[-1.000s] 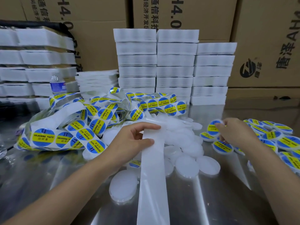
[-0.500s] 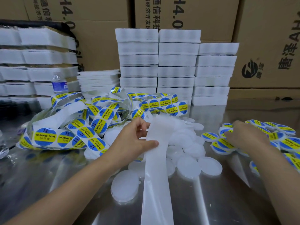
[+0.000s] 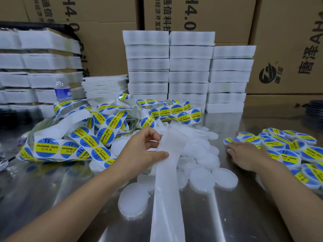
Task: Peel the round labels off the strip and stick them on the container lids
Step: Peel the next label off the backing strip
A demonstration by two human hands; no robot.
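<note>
A pile of labelled lids lay done; the flat right hand rested on it; the left hand pinched the empty strip; many bare lids waited.

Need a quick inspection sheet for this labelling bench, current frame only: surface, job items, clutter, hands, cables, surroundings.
Surface: shiny metal table, reflective.
Job's things: label strip tangled at left, carrying blue-and-yellow round labels; bare backing strip runs from centre toward the camera; plain lids piled at centre; labelled lids piled at right.
Clutter: water bottle upright, back left.
Grippers: left hand pinches the bare backing strip; right hand rests flat on the labelled lids.
Cables: nothing seen.
Surroundings: white foam stacks at the back of the table; cardboard boxes behind them.
</note>
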